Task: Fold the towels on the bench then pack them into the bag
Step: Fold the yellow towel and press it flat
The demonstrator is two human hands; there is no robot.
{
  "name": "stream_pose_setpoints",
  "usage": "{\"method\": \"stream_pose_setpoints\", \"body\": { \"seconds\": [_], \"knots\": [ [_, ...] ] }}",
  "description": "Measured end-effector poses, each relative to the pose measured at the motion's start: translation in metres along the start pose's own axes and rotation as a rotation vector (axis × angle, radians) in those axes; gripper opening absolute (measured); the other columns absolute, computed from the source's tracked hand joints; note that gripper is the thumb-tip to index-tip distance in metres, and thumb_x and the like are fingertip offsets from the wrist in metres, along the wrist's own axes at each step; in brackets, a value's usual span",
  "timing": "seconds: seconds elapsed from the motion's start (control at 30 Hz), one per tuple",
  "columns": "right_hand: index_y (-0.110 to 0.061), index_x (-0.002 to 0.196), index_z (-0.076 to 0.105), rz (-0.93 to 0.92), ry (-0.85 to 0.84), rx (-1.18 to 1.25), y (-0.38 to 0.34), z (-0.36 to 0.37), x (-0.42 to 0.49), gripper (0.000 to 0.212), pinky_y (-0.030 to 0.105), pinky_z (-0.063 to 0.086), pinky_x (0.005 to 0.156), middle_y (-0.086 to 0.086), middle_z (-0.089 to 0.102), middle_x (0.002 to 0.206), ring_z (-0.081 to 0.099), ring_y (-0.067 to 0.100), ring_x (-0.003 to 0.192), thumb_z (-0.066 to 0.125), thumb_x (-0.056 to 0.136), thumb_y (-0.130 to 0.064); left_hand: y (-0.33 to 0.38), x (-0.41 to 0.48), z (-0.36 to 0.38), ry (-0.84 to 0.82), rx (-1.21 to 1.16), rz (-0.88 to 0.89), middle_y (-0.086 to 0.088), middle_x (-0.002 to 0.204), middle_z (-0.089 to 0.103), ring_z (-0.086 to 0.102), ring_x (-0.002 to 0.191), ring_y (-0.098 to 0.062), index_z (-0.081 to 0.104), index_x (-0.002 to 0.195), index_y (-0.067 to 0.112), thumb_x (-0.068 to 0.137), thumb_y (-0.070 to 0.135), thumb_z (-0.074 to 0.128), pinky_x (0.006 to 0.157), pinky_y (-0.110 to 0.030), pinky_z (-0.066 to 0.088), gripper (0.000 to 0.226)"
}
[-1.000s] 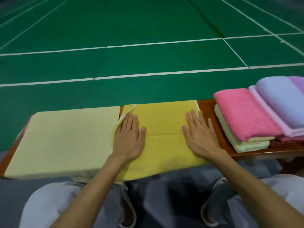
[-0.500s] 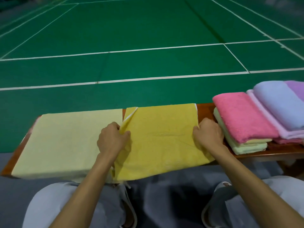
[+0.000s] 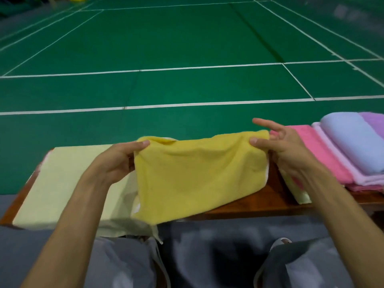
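A bright yellow towel [image 3: 195,179] hangs lifted above the wooden bench [image 3: 245,206], its lower edge trailing at the bench's near edge. My left hand [image 3: 118,161] pinches its upper left corner. My right hand [image 3: 278,146] pinches the upper right corner between thumb and fingers, with the index finger pointing out. A pale yellow towel [image 3: 68,183] lies flat on the bench's left part. No bag is in view.
On the bench's right end sit folded towels: a pink one [image 3: 324,154] over a cream one [image 3: 299,194], then a lilac-blue one [image 3: 353,142] and a purple one [image 3: 374,121]. Beyond lies green court floor [image 3: 187,48]. My knees are below the bench.
Both hands went from pressing flat on the yellow towel to gripping its far corners and lifting it off the bench. The camera view tilted up.
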State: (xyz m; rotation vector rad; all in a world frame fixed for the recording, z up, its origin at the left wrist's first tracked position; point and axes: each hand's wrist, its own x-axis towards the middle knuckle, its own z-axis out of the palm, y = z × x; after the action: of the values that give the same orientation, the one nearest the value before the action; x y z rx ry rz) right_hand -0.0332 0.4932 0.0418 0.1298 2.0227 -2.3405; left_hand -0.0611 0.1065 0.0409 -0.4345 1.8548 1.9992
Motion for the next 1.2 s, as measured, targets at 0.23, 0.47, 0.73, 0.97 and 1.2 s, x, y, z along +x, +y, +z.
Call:
{"method": "stream_pose_setpoints", "body": {
  "seconds": [0.23,0.47,0.73,0.97,1.2],
  "knots": [
    [0.001,0.103,0.068,-0.03,-0.097,-0.21,-0.063,-0.014,0.03,0.048,0.022,0.059,0.065,0.002,0.075,0.071,0.072,0.011,0.067,0.083,0.058,-0.004,0.052,-0.001,-0.005,0.014,-0.078,0.137,0.002,0.078,0.071,0.065,0.078,-0.015,0.067,0.094,0.017,0.065,0.024,0.083,0.086,-0.031,0.054,0.034],
    [-0.002,0.105,0.074,-0.291,0.149,-0.793,-0.11,-0.011,0.089,0.023,0.036,0.062,0.073,0.014,0.075,0.083,0.066,0.014,0.071,0.081,0.084,-0.006,0.137,0.028,0.024,0.156,-0.036,0.273,0.0,0.082,0.07,0.063,0.067,-0.011,0.069,0.097,0.012,0.074,0.011,0.086,0.057,-0.022,0.053,0.029],
    [-0.013,0.113,0.07,-0.658,0.297,-0.663,-0.164,-0.01,0.058,0.021,0.038,0.063,0.082,0.002,0.071,0.086,0.067,0.004,0.071,0.073,0.093,-0.015,0.165,-0.01,0.019,0.159,0.074,0.765,0.007,0.074,0.074,0.063,0.072,-0.009,0.079,0.09,0.017,0.077,0.01,0.086,0.068,-0.019,0.045,0.017],
    [0.001,0.102,0.074,-0.46,0.042,-0.784,-0.114,-0.032,-0.01,0.015,0.012,0.054,0.066,-0.025,0.071,0.067,0.061,-0.005,0.06,0.075,0.089,-0.005,0.065,-0.057,-0.004,0.09,0.218,0.706,0.005,0.072,0.075,0.066,0.067,-0.004,0.079,0.097,0.009,0.056,0.022,0.092,0.071,-0.013,0.051,0.045],
    [-0.024,0.083,0.084,-0.038,-0.343,-1.143,-0.045,-0.044,-0.049,0.017,0.012,0.046,0.062,-0.021,0.075,0.075,0.062,-0.01,0.062,0.089,0.076,-0.009,-0.019,-0.065,-0.044,-0.204,0.64,0.121,-0.02,0.084,0.068,0.057,0.082,-0.024,0.084,0.097,0.021,0.047,0.044,0.101,0.087,-0.035,0.04,0.057]
  ]
}}
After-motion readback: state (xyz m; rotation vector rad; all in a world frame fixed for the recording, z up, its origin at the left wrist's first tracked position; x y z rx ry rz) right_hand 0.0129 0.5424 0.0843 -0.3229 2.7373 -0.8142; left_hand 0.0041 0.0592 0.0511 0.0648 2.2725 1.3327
